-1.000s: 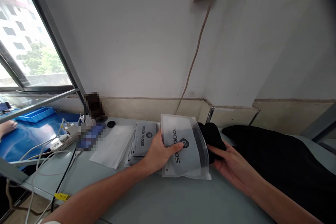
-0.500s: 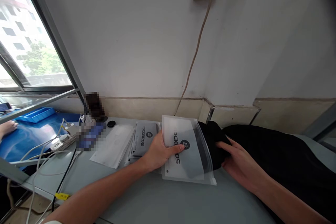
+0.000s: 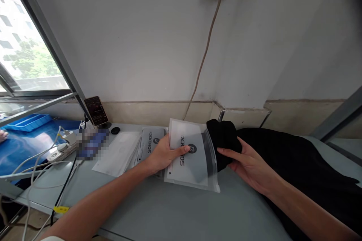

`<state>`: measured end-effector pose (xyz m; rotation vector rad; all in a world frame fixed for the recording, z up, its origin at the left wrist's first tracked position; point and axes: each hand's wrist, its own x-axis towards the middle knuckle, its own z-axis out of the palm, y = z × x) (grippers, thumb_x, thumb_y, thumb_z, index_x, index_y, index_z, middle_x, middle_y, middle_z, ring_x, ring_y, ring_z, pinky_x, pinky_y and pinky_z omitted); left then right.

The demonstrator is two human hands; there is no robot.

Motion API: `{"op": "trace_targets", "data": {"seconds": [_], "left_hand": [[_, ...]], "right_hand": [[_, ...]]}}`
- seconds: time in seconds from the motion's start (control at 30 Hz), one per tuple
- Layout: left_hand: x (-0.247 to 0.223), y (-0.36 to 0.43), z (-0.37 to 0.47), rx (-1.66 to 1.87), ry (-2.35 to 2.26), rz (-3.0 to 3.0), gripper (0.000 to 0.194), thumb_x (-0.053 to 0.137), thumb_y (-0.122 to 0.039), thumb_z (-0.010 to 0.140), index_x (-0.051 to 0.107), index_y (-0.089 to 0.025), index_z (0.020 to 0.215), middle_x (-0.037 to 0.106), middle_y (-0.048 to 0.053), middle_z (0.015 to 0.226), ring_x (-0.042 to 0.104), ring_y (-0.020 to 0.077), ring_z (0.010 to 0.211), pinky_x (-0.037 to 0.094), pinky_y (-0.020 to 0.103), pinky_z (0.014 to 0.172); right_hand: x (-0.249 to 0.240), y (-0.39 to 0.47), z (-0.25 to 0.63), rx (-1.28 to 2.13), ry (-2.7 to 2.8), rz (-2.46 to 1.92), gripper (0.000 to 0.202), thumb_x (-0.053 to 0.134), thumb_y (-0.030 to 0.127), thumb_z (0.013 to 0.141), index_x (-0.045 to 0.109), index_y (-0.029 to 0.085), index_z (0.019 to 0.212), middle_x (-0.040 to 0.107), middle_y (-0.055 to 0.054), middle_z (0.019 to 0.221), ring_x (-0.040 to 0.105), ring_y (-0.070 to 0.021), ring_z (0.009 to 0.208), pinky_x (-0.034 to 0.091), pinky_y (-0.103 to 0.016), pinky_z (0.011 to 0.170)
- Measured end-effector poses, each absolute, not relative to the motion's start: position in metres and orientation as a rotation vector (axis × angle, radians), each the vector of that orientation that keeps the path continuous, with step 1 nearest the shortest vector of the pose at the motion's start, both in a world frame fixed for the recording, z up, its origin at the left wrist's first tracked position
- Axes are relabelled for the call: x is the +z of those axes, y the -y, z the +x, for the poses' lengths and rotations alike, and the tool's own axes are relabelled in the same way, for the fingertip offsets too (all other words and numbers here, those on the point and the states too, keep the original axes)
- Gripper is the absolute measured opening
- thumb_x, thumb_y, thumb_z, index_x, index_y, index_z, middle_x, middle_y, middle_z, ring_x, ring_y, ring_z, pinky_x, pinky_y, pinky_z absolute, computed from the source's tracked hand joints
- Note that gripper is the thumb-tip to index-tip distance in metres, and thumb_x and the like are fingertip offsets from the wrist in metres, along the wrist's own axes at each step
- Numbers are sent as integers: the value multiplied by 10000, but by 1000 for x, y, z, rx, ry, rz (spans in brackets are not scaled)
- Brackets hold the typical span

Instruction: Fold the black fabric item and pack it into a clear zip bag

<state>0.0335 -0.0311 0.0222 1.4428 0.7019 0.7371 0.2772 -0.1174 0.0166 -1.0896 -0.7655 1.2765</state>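
Observation:
With its thumb on the front, my left hand (image 3: 165, 155) grips a frosted zip bag (image 3: 195, 169) printed ROCKBROS. The bag is tilted, its zip end facing right. My right hand (image 3: 250, 162) is closed on a folded black cloth (image 3: 223, 137) at that end, thumb and fingers pinching it. Part of the cloth lies behind or inside the bag's mouth; I cannot tell which. To the right a larger black cloth (image 3: 271, 150) is spread over the table. Behind my left hand lie filled ROCKBROS bags (image 3: 148, 141), partly hidden.
A stack of flat clear bags (image 3: 118, 154) lies left on the grey table (image 3: 181, 211). A phone (image 3: 96, 111) stands by the wall near a round black object (image 3: 115, 130). Power strips and cables (image 3: 58, 152) run along the left edge. Another person's hand (image 3: 3, 135) shows far left.
The view has shifted slightly, so everything sits a little further left. My right hand has changed its hold on the black cloth, its thumb now lying across the front.

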Motion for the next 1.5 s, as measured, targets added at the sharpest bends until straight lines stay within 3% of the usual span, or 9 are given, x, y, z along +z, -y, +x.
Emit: {"op": "trace_targets", "data": {"seconds": [0.17, 0.4, 0.6, 0.8, 0.97, 1.27, 1.5], "left_hand": [[21, 21, 29, 656, -711, 1443, 604, 898, -515, 765, 674, -174, 1210, 762, 140, 1146, 749, 261, 980, 607, 337, 780], [23, 25, 30, 664, -686, 1383, 633, 896, -511, 771, 647, -170, 1242, 743, 153, 1189, 742, 277, 1023, 611, 375, 826], [23, 25, 31, 758, -710, 1440, 619, 903, -472, 766, 613, -189, 1233, 744, 79, 1032, 730, 201, 824, 600, 294, 662], [29, 28, 30, 695, -617, 1531, 606, 894, -441, 778, 609, -195, 1253, 741, 86, 1060, 737, 228, 907, 608, 304, 708], [36, 30, 27, 613, -638, 1545, 558, 901, -460, 761, 620, -197, 1165, 735, 68, 1002, 725, 211, 844, 587, 308, 702], [22, 32, 35, 730, -673, 1456, 642, 928, -461, 727, 632, -180, 1222, 750, 108, 1076, 740, 252, 920, 606, 328, 733], [25, 40, 37, 767, -764, 1365, 663, 945, -454, 705, 640, -167, 1220, 765, 111, 1063, 742, 243, 902, 604, 320, 721]], "right_hand": [[14, 115, 285, 1293, 745, -1107, 466, 942, 172, 689, 722, 291, 1083, 816, -15, 1073, 771, -246, 952, 640, -285, 697], [16, 116, 284, 1308, 707, -1072, 337, 931, 162, 699, 727, 271, 944, 773, 26, 886, 710, -171, 800, 600, -217, 621], [17, 116, 284, 1281, 653, -1063, 352, 949, 157, 646, 710, 268, 879, 749, 27, 865, 684, -175, 792, 598, -222, 598], [16, 116, 286, 1291, 641, -1065, 331, 955, 155, 639, 711, 266, 834, 717, 43, 796, 654, -141, 721, 579, -193, 564], [16, 114, 287, 1262, 663, -1112, 333, 961, 167, 609, 688, 240, 785, 704, 42, 749, 632, -130, 686, 566, -188, 551], [19, 120, 279, 1277, 800, -1181, 379, 938, 249, 692, 718, 266, 1000, 752, 22, 819, 678, -164, 735, 587, -236, 632], [17, 120, 273, 1260, 815, -1188, 586, 945, 256, 692, 674, 293, 1210, 808, -20, 1081, 750, -250, 984, 622, -290, 771]]}}
